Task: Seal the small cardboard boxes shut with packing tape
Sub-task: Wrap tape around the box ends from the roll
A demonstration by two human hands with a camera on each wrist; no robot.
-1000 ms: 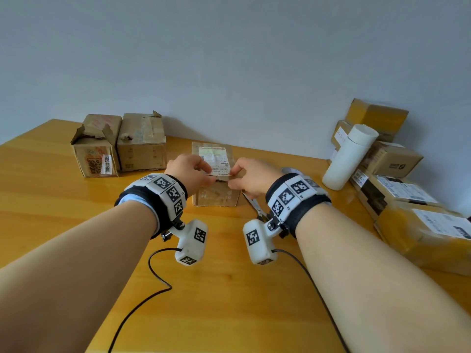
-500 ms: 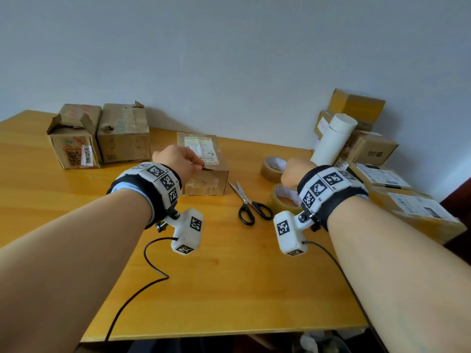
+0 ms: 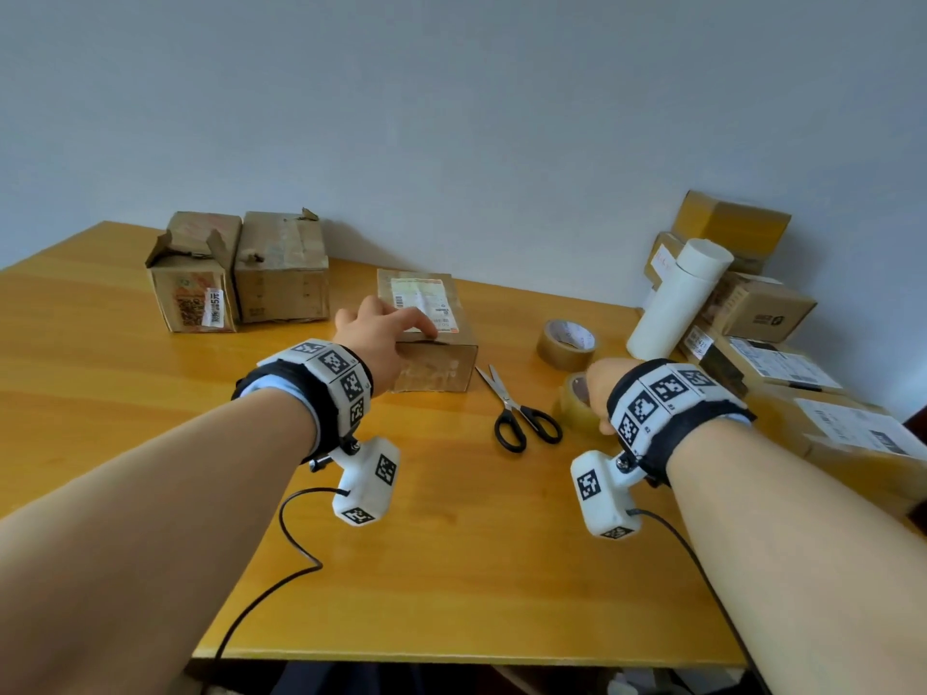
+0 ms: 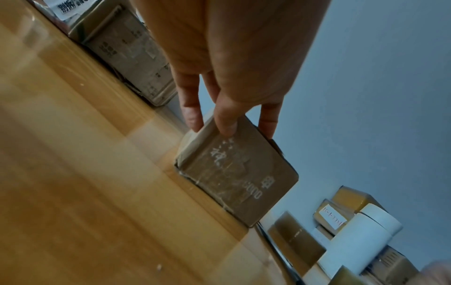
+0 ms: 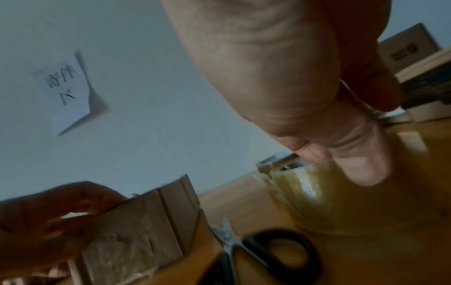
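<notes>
Left hand (image 3: pixel 383 338) pinned the box (image 3: pixel 431 338) with thumb and fingers so it wouldn't slide, while my right (image 3: pixel 599 391) curled round the tape (image 3: pixel 574 403) beside the scissors (image 3: pixel 516 411)

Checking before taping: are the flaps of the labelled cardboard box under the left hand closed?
Closed: the labelled cardboard box has a flat top, left hand gripping it.

head: high, forward-down | wrists: close, along fingers | shared: box (image 3: pixel 426 333)
</notes>
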